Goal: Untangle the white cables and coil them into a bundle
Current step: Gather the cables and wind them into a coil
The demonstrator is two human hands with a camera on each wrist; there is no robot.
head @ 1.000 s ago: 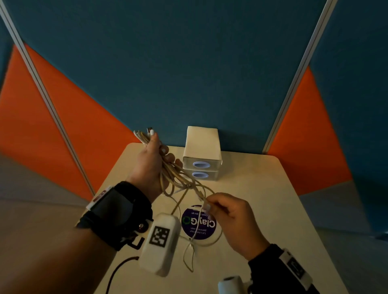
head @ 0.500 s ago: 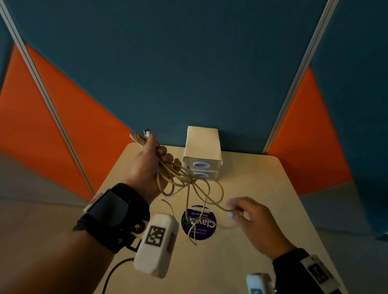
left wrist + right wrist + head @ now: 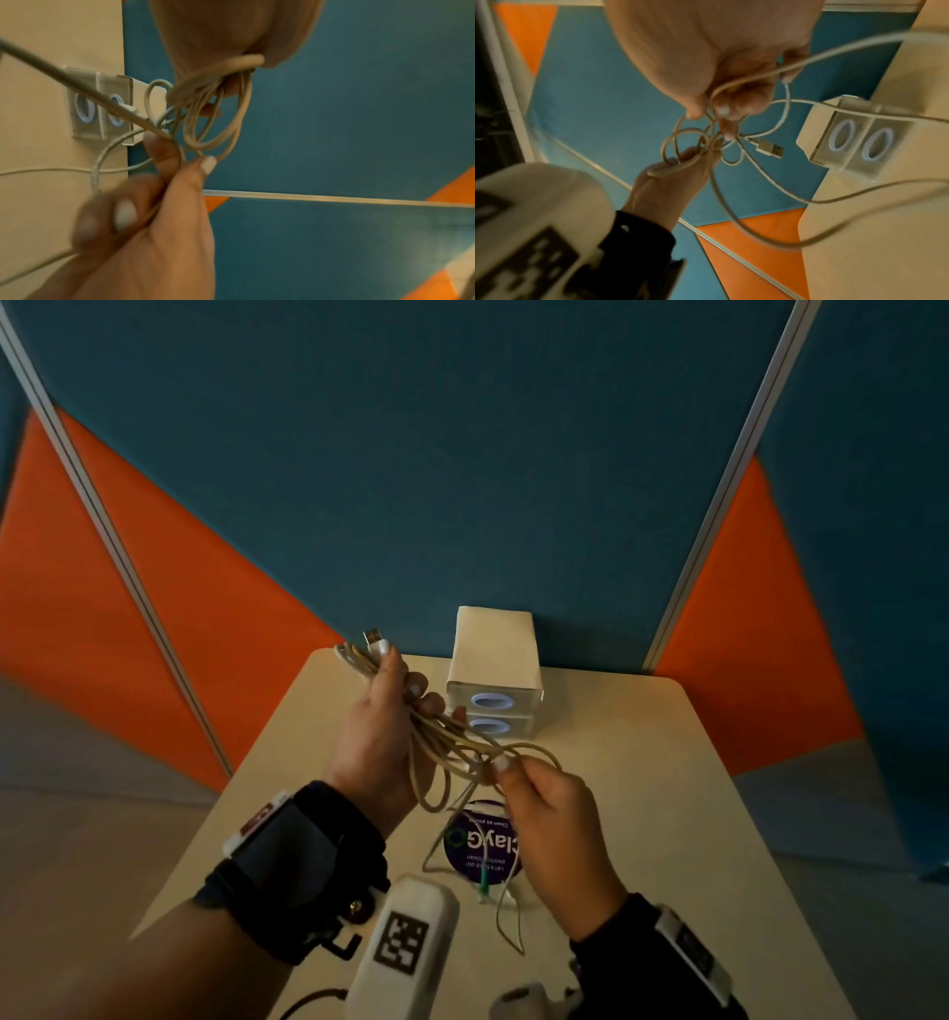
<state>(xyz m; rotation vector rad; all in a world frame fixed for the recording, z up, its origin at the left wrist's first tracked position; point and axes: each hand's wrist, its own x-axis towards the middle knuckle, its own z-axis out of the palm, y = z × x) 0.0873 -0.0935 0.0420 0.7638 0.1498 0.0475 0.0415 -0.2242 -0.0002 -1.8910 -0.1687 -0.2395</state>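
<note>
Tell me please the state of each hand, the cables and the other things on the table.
left hand: raised, grips gathered loops
right hand: pinches a strand
white cables: still tangled, ends hang to the table
USB plug: free, above left hand
two boxes: stacked
round sticker: flat on table

A round dark sticker (image 3: 482, 846) on the counter (image 3: 642, 814), near the middle, reads "ClayGo", seen upside down; the smaller lines on it are too small to read. The white wrist device (image 3: 403, 947) bears a square black-and-white code.
</note>
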